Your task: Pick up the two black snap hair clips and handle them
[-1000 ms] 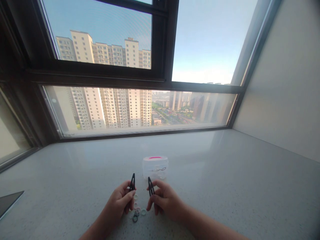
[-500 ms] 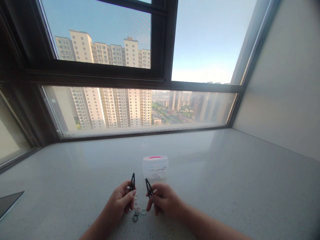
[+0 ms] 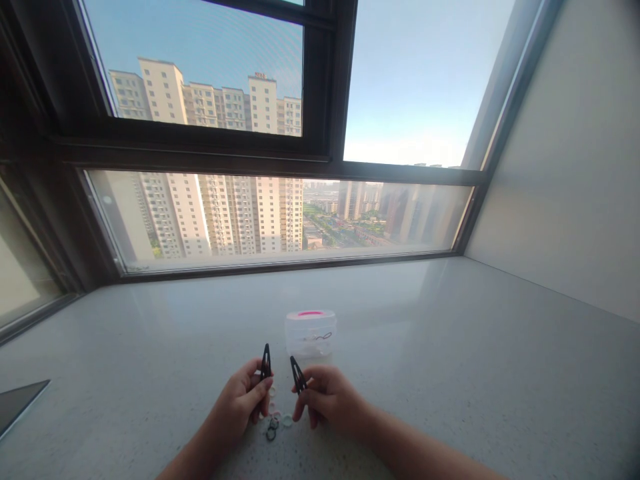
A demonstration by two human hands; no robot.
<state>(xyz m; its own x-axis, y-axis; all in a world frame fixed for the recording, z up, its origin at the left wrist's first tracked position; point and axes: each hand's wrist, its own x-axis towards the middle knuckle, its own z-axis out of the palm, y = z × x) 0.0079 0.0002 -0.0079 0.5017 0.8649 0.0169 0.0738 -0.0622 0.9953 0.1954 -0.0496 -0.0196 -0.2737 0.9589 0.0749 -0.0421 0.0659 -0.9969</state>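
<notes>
My left hand (image 3: 246,397) pinches a black snap hair clip (image 3: 266,361) between thumb and fingers, its narrow end pointing up. A second black snap hair clip (image 3: 297,375) is pinched in my right hand (image 3: 327,398), tilted a little to the left. The two clips are apart, with a gap between the hands. On the counter below and between the hands lie several small hair ties: dark ones (image 3: 271,430), a pale green one (image 3: 287,421), and pinkish and whitish ones partly hidden by my left fingers.
A clear plastic box (image 3: 311,337) with a pink handle stands just beyond my hands, a dark loop showing on it or inside it. The speckled pale counter (image 3: 425,347) runs to the window frame (image 3: 290,265). At the left edge lies a dark flat panel (image 3: 23,405).
Almost nothing differs. Both hands keep their clips in nearly the same place; the view has shifted very slightly.
</notes>
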